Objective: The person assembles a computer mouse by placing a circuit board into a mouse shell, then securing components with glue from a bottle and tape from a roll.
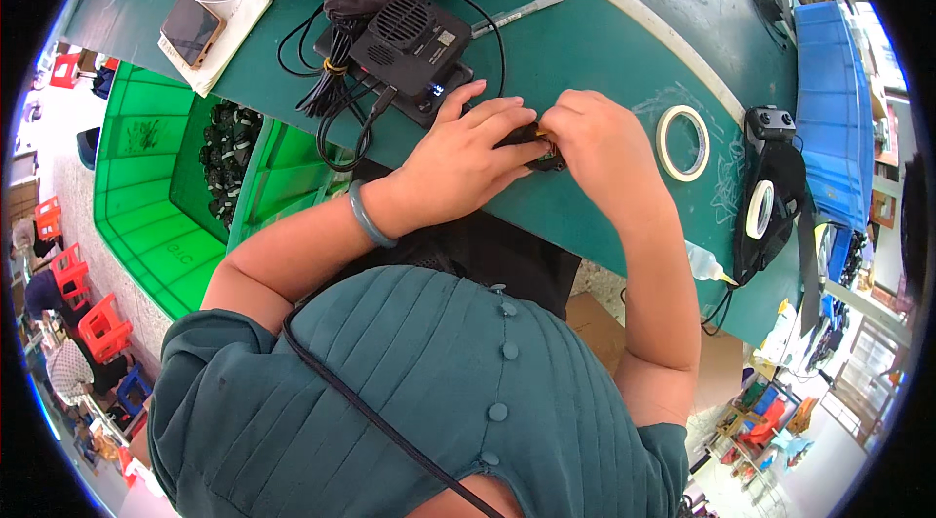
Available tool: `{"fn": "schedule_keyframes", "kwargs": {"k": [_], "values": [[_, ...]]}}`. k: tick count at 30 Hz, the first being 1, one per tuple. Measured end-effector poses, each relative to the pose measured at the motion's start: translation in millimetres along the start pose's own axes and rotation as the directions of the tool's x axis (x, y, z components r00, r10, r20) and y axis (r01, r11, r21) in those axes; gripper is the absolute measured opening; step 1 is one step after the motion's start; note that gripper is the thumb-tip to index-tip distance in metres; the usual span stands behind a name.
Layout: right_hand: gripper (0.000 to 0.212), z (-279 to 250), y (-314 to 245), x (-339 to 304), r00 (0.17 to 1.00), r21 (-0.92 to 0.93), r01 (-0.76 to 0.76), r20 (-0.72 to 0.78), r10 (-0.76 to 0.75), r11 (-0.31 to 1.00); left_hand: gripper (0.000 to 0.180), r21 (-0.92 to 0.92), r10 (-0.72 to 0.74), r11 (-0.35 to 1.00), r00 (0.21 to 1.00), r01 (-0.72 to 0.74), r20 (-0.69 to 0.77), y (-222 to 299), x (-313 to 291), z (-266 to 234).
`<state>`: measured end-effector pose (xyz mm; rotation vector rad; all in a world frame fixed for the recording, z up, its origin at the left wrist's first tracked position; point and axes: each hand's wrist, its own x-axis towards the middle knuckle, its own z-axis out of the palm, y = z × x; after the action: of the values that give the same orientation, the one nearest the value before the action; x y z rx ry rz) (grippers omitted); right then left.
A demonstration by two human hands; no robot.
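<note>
Close together over the near edge of the green table, both hands work at a small black part (552,164) with a bit of yellow showing on it. My left hand (463,162) is closed on this part, its fingers lying across it from the left. My right hand (597,142) has its fingers pinched together at the part's right side. What lies between those fingertips is hidden. Just beyond my left hand stands a black box-shaped device (409,50) with a round grille, a small lit display and a plugged-in cable.
A masking tape roll (664,143) lies right of my hands, near a black pouch (780,177) and a dropper bottle (704,262). A white pen (522,14) lies farther back. At left are a phone (192,28) on papers and a green bin (146,196) holding black parts.
</note>
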<state>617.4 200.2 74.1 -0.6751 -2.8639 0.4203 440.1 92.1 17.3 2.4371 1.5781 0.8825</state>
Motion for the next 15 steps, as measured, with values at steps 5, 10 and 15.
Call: {"fn": "schedule_keyframes", "kwargs": {"k": [5,10,15], "values": [[0.008,4.9,7.0,-8.7,0.994,0.138,-0.004,-0.107,0.019,0.990,0.037,-0.296,-0.163,0.945,0.985,0.137,-0.064,2.3,13.0,-12.8],[0.012,8.7,6.5,-9.5,0.984,0.127,0.021,-0.176,0.002,0.992,0.028,-0.035,-0.096,0.994,0.984,0.103,0.152,-12.0,51.3,-20.9],[0.019,18.8,3.2,-23.9,0.943,0.404,-0.132,-0.231,0.241,0.905,0.030,-0.313,-0.105,0.902,0.855,0.297,0.508,-37.5,79.3,-12.4]]}}
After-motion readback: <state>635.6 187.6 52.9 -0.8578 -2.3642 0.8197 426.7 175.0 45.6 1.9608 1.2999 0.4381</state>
